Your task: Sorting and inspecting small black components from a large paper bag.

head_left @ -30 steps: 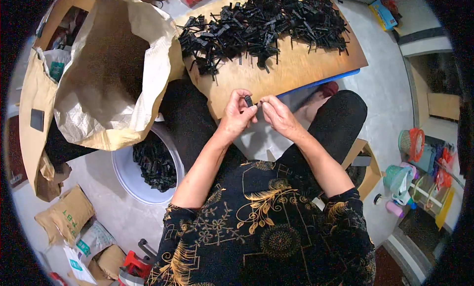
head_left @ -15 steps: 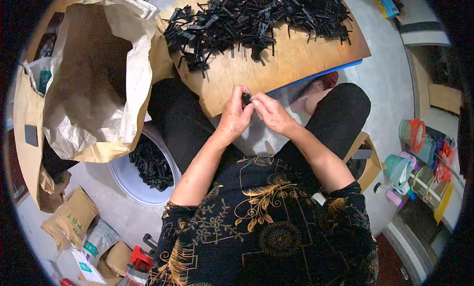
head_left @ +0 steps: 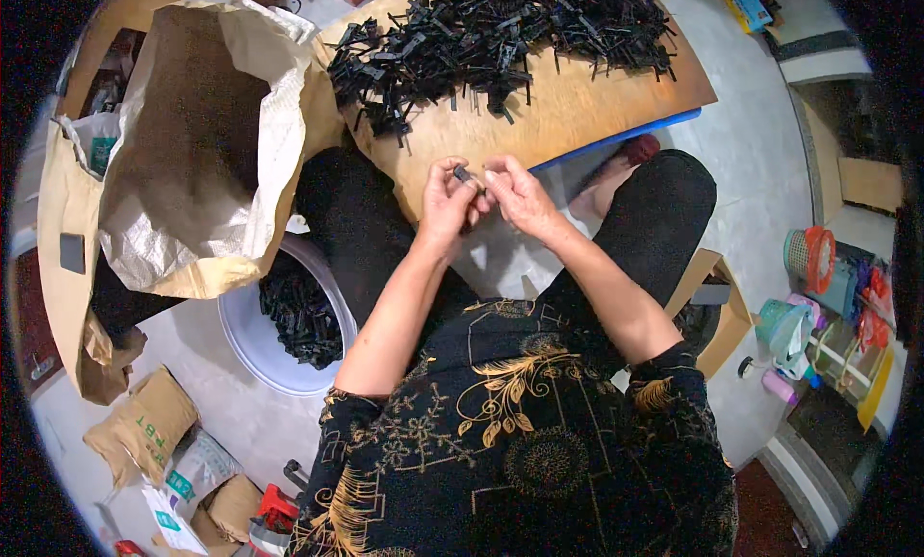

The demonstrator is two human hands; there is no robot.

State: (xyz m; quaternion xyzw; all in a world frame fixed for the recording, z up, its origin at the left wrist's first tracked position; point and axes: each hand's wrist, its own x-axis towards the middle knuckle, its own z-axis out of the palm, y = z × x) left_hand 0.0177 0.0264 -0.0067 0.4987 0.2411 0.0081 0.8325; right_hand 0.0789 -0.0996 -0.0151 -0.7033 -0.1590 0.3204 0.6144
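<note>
Over the near edge of the wooden board [head_left: 616,114], my left hand [head_left: 449,203] pinches a small black plastic part [head_left: 462,174] between thumb and fingers. Close beside it, my right hand [head_left: 523,203] has its thumb and fingers drawn together near the part. Whether a tiny piece sits in the right fingertips is too small to tell. A large heap of black plastic parts [head_left: 500,47] with thin stems covers the far side of the board.
A big open woven sack [head_left: 279,163] stands at the left. Below it, a white tub [head_left: 236,341] holds more black pieces [head_left: 300,316]. An open cardboard box [head_left: 736,316] lies beside my right knee. Brown paper bags [head_left: 144,417] rest at the lower left; baskets [head_left: 818,259] stand at the right.
My hands have drawn slightly apart at the fingertips. The black part now tilts in my left hand and shows more plainly. The whole view has shifted a little.
</note>
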